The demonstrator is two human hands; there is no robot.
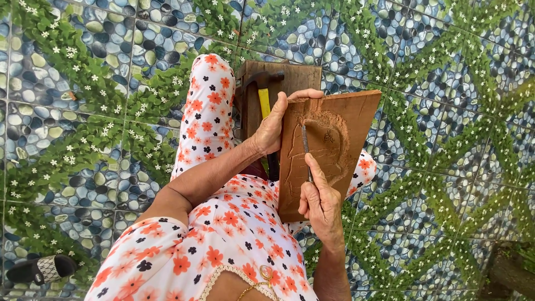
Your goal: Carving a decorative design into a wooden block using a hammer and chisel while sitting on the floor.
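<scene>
A brown wooden board (pixel 356 120) with a carved relief in its middle rests tilted on my lap. My left hand (pixel 274 125) grips its left edge, thumb over the top. My right hand (pixel 320 200) holds a thin metal carving tool (pixel 305 147) like a pen, with the tip against the carved hollow. My legs are in white trousers with orange and black flowers.
A hammer (pixel 264 92) with a black head and yellow handle lies on a dark wooden block (pixel 301 75) behind the board. The floor is tiled with a pebble and green vine pattern. A black sandal (pixel 39 268) lies at bottom left. A wooden piece (pixel 510 273) shows at bottom right.
</scene>
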